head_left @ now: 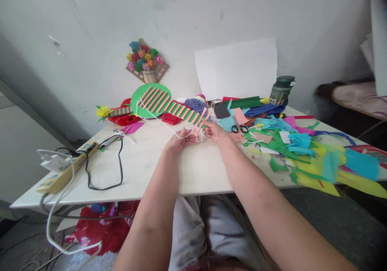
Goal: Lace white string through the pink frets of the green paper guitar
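My left hand [180, 142] and my right hand [215, 131] meet near the middle of the white table [145, 170]. Their fingers pinch the near end of a green paper craft with pink strips [169, 106], shaped like a round disc with a long neck. A white string [157, 119] runs from the disc to my fingers. Both hands are closed on the craft's end, where small pink strip ends stick out.
Coloured paper scraps [305, 150] cover the right side of the table, with scissors [240, 128], a dark phone [221, 110] and a green jar [281, 89]. A power strip [65, 173] with black cable lies left. A paper flower basket [146, 61] hangs on the wall.
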{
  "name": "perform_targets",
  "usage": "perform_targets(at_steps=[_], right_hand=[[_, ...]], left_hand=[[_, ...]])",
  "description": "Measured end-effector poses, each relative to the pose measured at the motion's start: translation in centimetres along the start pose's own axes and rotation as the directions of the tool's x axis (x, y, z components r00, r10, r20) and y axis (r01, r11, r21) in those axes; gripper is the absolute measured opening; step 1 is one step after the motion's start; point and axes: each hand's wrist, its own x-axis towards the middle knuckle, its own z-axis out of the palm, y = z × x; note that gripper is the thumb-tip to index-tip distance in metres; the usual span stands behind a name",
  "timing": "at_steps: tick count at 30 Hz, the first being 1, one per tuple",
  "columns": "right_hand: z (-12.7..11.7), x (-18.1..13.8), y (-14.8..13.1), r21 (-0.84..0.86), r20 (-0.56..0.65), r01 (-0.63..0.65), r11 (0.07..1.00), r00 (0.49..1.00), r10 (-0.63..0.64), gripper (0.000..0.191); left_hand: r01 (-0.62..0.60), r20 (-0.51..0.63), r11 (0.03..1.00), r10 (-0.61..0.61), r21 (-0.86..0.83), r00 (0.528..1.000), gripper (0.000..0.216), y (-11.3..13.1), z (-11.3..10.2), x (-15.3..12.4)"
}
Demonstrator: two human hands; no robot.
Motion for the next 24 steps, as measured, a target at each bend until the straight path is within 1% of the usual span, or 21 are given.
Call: perform_targets(at_steps=[2,4,10,15,17,19,22,24], right_hand=[[0.0,0.2,0.1,0.017,-0.017,0.018,1.000,1.000,-0.018,0.033],[0.0,0.4,0.3,0.026,-0.034,0.028,0.999,0.999,-0.027,0.035],[0.0,0.6,0.4,-0.015,-0.077,0.037,0.999,0.996,-0.038,0.033],[0.1,0.4,0.2,0.012,-0.083,0.041,0.999,0.996,-0.040,0.033],[0.1,0.2,0.2,0.016,-0.080,0.030,0.999,0.996,-0.029,0.034],[0.1,0.2,0.1,0.015,-0.072,0.011,1.000,0.997,-0.010,0.034],[0.1,0.2,0.1,0.002,-0.058,-0.013,1.000,0.998,0.013,0.034],[0.1,0.2,0.1,-0.046,-0.055,-0.025,0.999,0.998,0.022,0.034]], left_hand=[[0.024,0.013,0.999,-0.025,0.037,1.000,0.040,0.0,0.1,-0.2],[0.026,0.004,0.997,-0.026,0.074,1.000,0.031,0.0,0.0,-0.3],[0.010,-0.012,0.992,-0.009,0.125,1.000,0.024,-0.1,-0.2,-0.2],[-0.068,-0.017,0.993,0.070,0.101,0.997,0.022,0.0,0.1,-0.2],[-0.107,-0.058,0.991,0.112,0.078,0.992,0.024,0.0,0.0,0.0],[-0.143,-0.128,0.989,0.147,0.038,0.981,0.030,-0.2,-0.3,0.4],[-0.148,-0.237,0.989,0.146,0.011,0.961,0.037,-0.5,-0.7,0.9],[-0.130,-0.303,0.991,0.128,0.013,0.944,0.040,-0.5,-0.7,1.1]])
